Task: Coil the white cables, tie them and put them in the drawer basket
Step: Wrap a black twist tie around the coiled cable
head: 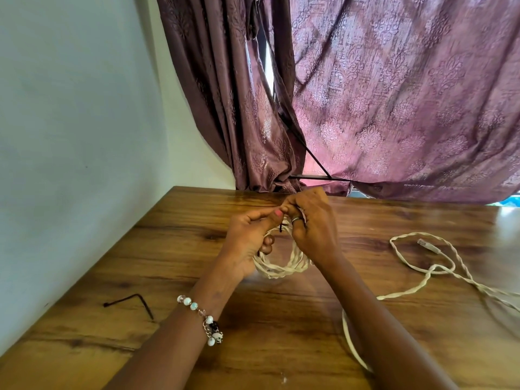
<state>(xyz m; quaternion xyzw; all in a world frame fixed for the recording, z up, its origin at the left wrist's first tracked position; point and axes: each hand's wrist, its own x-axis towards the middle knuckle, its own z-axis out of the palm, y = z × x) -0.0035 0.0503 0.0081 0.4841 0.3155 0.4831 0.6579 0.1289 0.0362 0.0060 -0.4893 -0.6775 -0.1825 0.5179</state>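
Note:
A coiled white cable (281,267) is held just above the wooden table (174,249) near its far edge. My left hand (249,237) grips the coil's left side, thumb pressed on top. My right hand (312,220) pinches the top of the coil, where a short black tie (281,227) pokes out between the fingers. A second white cable (422,266) lies loose on the table to the right, its clear plug (427,246) resting inside its loop; part of it runs under my right forearm. No drawer basket is in view.
A spare black tie (132,302), bent at an angle, lies on the table at the left. A pale wall borders the table's left side. Purple patterned curtains (394,108) hang behind the far edge.

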